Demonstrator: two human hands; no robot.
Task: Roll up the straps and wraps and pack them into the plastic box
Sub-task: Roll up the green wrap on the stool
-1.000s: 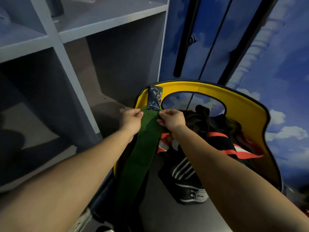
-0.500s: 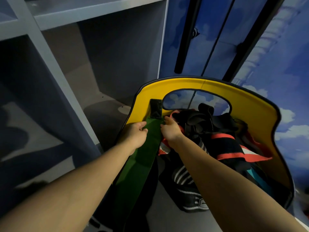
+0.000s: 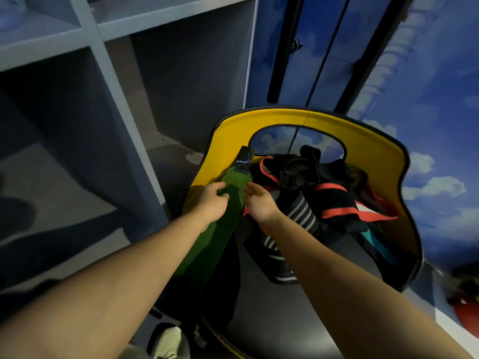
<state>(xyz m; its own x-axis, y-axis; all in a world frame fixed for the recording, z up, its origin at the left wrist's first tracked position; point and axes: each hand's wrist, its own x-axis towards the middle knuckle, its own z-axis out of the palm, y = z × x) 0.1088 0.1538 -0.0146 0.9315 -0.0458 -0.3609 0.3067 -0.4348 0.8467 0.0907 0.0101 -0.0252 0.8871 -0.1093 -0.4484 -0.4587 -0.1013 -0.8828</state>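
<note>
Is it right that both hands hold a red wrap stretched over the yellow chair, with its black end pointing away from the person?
Not quite: the wrap is green, not red, as the head view shows. The left hand and the right hand hold it over the yellow chair, black end pointing away.

both forearms extended, left hand (image 3: 211, 202) pinching, right hand (image 3: 259, 203) loosely open

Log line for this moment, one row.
stage: green wrap unrolled, flat on chair | left hand: pinching wrap edge | right hand: open beside wrap | pile: loose | box: unseen
</note>
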